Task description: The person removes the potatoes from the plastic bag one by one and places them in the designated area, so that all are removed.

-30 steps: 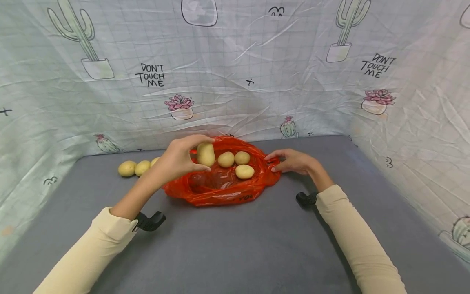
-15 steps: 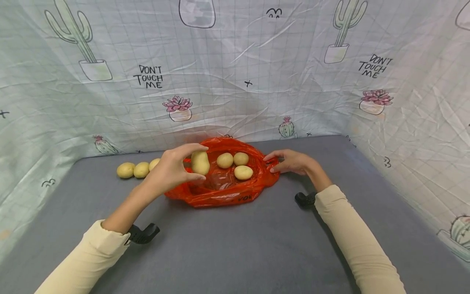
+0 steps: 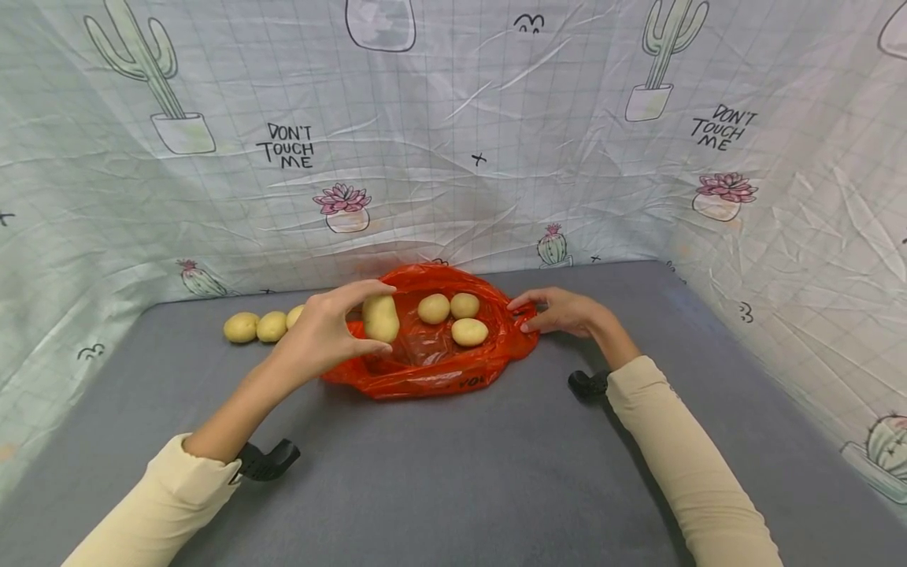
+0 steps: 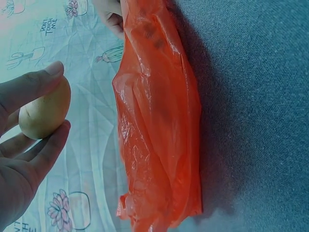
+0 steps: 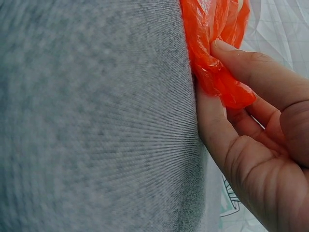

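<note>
Held potato [image 3: 380, 321] is up over the left part of the red bag [image 3: 418, 384]; my left hand [image 3: 327, 327] pinches it. Bag lies open on gray table [image 3: 453, 480], three potatoes [image 3: 469, 332] inside; my right hand [image 3: 563, 312] pinches its right end. Row of potatoes [image 3: 272, 326] far left.

On the bench [image 3: 453, 480], before a hanging cloth [image 3: 439, 110], lies a bag [image 3: 418, 383] with three potatoes [image 3: 469, 332] inside, two side by side behind one. The left grip [image 3: 322, 327] has a single potato [image 3: 381, 320] over the bag's left part; the right grip [image 3: 560, 312] is at its right end. Farther left, more potatoes [image 3: 272, 327] lie in a row.
</note>
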